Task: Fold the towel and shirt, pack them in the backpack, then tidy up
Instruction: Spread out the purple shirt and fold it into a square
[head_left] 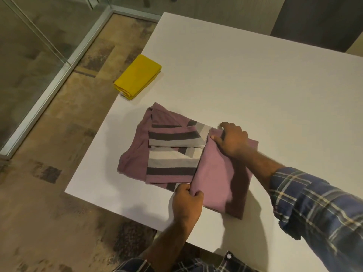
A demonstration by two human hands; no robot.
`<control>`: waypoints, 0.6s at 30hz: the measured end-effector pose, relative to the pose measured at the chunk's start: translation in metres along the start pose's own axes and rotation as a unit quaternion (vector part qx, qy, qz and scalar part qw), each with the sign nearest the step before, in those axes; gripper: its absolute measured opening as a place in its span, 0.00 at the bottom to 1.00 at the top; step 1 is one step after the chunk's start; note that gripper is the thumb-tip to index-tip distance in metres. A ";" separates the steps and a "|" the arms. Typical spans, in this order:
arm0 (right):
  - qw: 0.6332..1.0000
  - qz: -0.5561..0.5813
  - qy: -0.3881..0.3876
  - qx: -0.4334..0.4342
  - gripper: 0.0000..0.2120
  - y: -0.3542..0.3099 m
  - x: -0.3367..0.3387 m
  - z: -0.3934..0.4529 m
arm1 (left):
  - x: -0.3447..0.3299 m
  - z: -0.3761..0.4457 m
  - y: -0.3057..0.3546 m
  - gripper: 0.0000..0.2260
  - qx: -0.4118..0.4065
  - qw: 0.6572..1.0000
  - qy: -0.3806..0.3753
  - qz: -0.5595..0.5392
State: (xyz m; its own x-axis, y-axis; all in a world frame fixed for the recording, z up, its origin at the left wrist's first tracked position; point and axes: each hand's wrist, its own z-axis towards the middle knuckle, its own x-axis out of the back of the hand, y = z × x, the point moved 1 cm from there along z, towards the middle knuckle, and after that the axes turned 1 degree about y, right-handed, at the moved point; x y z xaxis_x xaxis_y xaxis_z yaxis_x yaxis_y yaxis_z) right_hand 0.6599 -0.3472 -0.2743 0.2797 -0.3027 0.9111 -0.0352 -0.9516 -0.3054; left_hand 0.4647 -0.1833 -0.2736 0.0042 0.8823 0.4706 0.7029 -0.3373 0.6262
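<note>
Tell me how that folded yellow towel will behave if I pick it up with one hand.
The yellow towel is probably soft and floppy: its stacked layers show rounded folds. Gripped by one edge, it would likely sag and partly unfold. It looks light, and it should neither roll nor tip, lying flat near the edge of the white table.

Tbl [255,75] far side open; towel [137,76] blocks left edge.
</note>
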 end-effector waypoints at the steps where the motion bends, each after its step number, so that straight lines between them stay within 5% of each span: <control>1: 1.000 -0.006 -0.002 -0.006 0.24 0.002 0.000 -0.003 | 0.000 0.001 0.000 0.09 0.005 1.000 -0.003 0.001; 10: 0.989 0.023 0.036 -0.143 0.15 0.023 0.003 -0.034 | 0.011 0.018 0.004 0.13 -0.088 0.989 -0.006 0.119; 18: 0.930 0.207 0.085 -0.290 0.20 0.053 -0.010 -0.100 | 0.026 0.051 0.024 0.13 -0.165 0.975 0.015 0.147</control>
State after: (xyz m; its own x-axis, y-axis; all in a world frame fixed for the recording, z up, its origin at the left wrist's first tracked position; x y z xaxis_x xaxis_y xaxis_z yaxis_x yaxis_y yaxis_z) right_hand 0.5590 -0.4001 -0.2723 -0.0281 -0.6068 0.7944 -0.6322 -0.6048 -0.4844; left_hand 0.5185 -0.1520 -0.2781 0.1467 0.7238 0.6743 0.4067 -0.6655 0.6258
